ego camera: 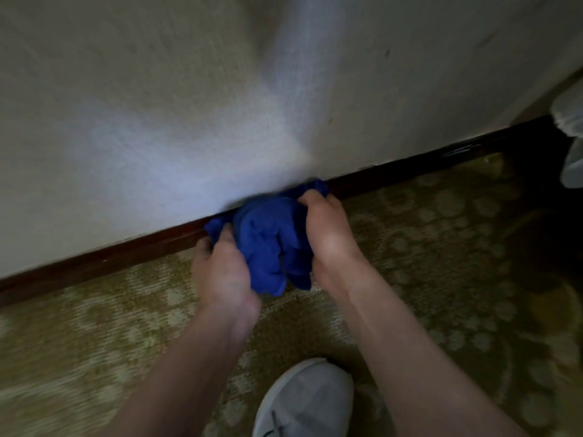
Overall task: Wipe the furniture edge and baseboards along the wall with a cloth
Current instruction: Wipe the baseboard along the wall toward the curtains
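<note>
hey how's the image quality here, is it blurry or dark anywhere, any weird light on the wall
Head view: a pale bluish patch of light runs down the wall toward the blue cloth; the right side darkens, especially the baseboard and carpet there. Motion blur smears the carpet at lower left and softens both hands. Wide-angle distortion bows the baseboard line.

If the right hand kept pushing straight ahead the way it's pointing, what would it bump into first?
Probably the dark baseboard. The right hand grips the blue cloth and points at the foot of the wall; its fingers look almost there already, though depth is hard to judge.
</note>
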Demonstrator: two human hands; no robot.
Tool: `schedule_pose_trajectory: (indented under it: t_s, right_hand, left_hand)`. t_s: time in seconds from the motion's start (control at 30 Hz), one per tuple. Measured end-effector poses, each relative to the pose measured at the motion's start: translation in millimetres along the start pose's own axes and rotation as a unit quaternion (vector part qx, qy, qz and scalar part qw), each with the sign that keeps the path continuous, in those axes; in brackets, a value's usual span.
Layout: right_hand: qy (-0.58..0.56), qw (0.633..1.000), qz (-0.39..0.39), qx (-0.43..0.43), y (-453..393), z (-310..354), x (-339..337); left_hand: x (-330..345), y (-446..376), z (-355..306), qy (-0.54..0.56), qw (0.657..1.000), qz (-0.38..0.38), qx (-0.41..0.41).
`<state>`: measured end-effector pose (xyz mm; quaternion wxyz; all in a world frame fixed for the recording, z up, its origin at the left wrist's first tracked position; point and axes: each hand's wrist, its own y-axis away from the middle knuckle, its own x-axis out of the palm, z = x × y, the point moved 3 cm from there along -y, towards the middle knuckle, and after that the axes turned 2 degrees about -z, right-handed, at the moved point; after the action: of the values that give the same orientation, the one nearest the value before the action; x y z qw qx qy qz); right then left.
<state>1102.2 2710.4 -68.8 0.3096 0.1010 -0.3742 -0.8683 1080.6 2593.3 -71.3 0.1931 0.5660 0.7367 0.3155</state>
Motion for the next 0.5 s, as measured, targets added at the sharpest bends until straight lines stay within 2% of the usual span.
schedule_pose_trajectory:
  t_s: [0.13, 0.27, 0.33, 0.43, 0.5]
  right_hand:
    - [0.01, 1.0, -0.017, -0.01, -7, 3, -12]
    - [0.032, 0.999, 0.017, -0.013, 2, -3, 3]
    - [0.036, 0.999, -0.002, -0.021, -1, 7, -8]
    - [0.032, 0.993, -0.079, -0.077, -24, 35, -55]
    - [0.052, 0.986, -0.123, -0.097, -44, 57, -93]
  left_hand:
    - [2, 0, 0, -0.002, 1.0, 0.006, 0.017]
    - [-11, -13, -7, -0.008, 1.0, 0.01, 0.017]
    - [0, -15, 0, 0.002, 0.999, 0.035, -0.028]
    - [43, 0, 18, 0.003, 0.984, 0.106, -0.143]
    - [79, 15, 28, -0.008, 0.974, 0.128, -0.189]
